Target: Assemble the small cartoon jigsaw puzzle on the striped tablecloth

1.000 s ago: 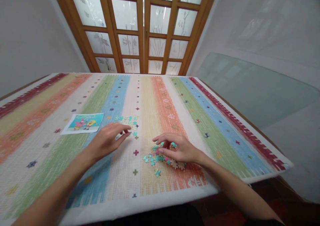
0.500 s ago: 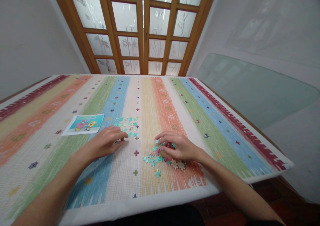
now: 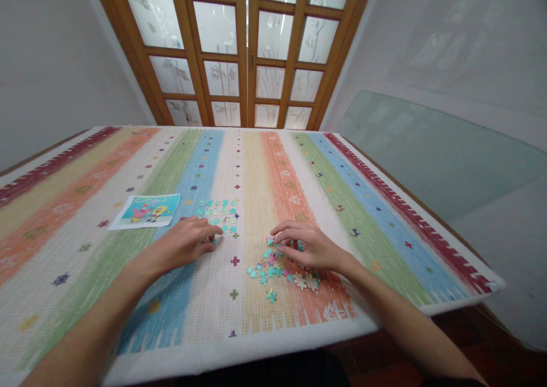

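My left hand (image 3: pixel 190 240) rests at the near left of the laid-out puzzle pieces (image 3: pixel 221 211), its fingers curled. A teal puzzle piece (image 3: pixel 216 240) shows between thumb and index finger. The laid-out pieces lie in several short rows, partly hidden by this hand. My right hand (image 3: pixel 305 244) hovers over a loose heap of puzzle pieces (image 3: pixel 270 271), fingers bent and thumb apart from the index finger. Most loose pieces are teal, some pink or yellow, and a few show pale backs. The right palm and fingers hide part of the heap.
A reference picture (image 3: pixel 149 211) of two cartoon figures lies left of the laid-out pieces. A striped cloth (image 3: pixel 256 170) covers the table. Beyond its far edge stand wooden doors with glass panes (image 3: pixel 222 79). White walls flank the table.
The view has shifted slightly. My left hand stays beside the laid-out pieces, with teal now showing at its fingertips. My right hand remains over the heap, its fingers slightly changed.
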A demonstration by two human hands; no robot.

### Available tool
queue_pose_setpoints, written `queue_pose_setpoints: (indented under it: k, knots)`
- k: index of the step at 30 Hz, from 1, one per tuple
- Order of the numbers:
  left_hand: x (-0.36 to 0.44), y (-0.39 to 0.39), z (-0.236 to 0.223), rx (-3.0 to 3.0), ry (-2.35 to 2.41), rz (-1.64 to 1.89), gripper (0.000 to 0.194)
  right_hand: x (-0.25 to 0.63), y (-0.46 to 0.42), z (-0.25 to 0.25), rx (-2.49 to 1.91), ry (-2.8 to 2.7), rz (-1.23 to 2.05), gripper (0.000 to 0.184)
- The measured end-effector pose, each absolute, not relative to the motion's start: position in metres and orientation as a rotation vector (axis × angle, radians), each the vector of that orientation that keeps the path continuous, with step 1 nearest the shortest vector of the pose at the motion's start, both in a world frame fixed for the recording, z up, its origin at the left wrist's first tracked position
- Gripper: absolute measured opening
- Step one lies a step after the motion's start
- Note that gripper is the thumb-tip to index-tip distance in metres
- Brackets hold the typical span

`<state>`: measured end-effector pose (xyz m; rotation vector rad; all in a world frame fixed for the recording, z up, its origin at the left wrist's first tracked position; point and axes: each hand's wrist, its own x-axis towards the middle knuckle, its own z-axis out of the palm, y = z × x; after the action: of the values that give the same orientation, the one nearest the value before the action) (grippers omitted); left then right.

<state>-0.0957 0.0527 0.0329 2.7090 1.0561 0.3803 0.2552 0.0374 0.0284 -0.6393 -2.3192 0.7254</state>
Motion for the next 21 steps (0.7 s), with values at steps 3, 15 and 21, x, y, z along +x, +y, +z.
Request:
queue_pose_setpoints:
  k: [3, 15, 21]
  knots:
    - [-0.095, 0.052, 0.034, 2.713, 1.071, 0.386, 0.015, 0.256, 0.038, 0.028, -0.634, -2.314, 0.72, 0.012]
    - [-0.097, 0.056, 0.031, 2.728, 1.063, 0.373, 0.014, 0.264, 0.04, 0.037, -0.696, -2.296, 0.61, 0.01]
    - [-0.098, 0.056, 0.031, 2.722, 1.1, 0.304, 0.016, 0.275, 0.045, 0.042, -0.761, -2.463, 0.577, 0.014]
